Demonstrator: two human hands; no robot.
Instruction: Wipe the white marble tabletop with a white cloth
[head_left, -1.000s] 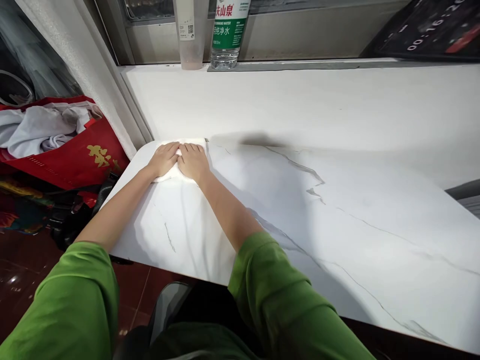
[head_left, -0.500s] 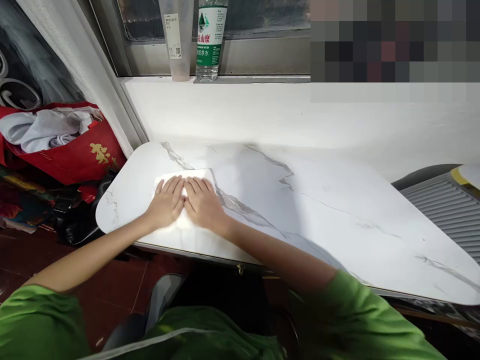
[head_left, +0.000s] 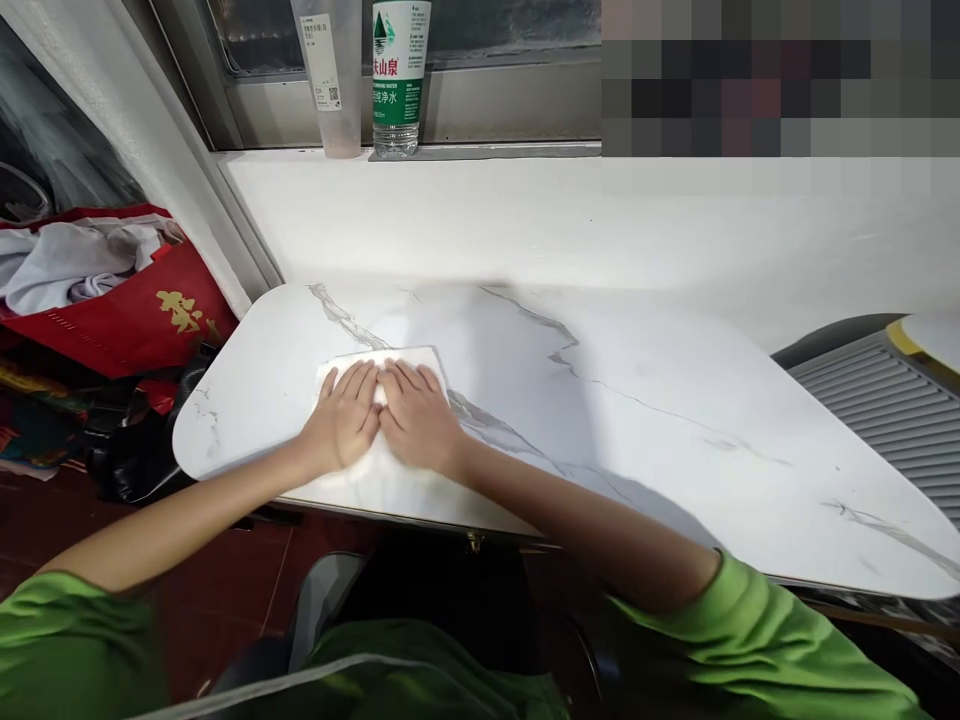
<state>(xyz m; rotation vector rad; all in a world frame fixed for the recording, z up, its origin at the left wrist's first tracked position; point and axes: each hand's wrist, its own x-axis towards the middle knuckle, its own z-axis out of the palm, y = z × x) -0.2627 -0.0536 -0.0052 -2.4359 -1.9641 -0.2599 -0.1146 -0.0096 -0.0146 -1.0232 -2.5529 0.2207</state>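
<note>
A white cloth or paper wipe [head_left: 382, 462] lies spread on the marble-patterned white table [head_left: 660, 370], left of its middle. My left hand [head_left: 343, 418] rests palm down on the left part of the wipe, fingers stretched out. Beside it, my right hand [head_left: 417, 412] lies flat on the right part, also with fingers extended. The thumbs and index fingers of the two hands nearly meet. Both palms cover much of the wipe, while its far edge shows beyond the fingertips.
A label-bearing clear plastic cup [head_left: 330, 90] and a water bottle [head_left: 400, 80] stand on the windowsill. At left, a red bag [head_left: 142, 325] holds white fabric. A grey ribbed object [head_left: 885, 410] sits by the table's right end. A grey seat [head_left: 322, 600] is below.
Both hands and the wipe have slid a short way right and slightly toward me across the table. The view has shifted a little too.
</note>
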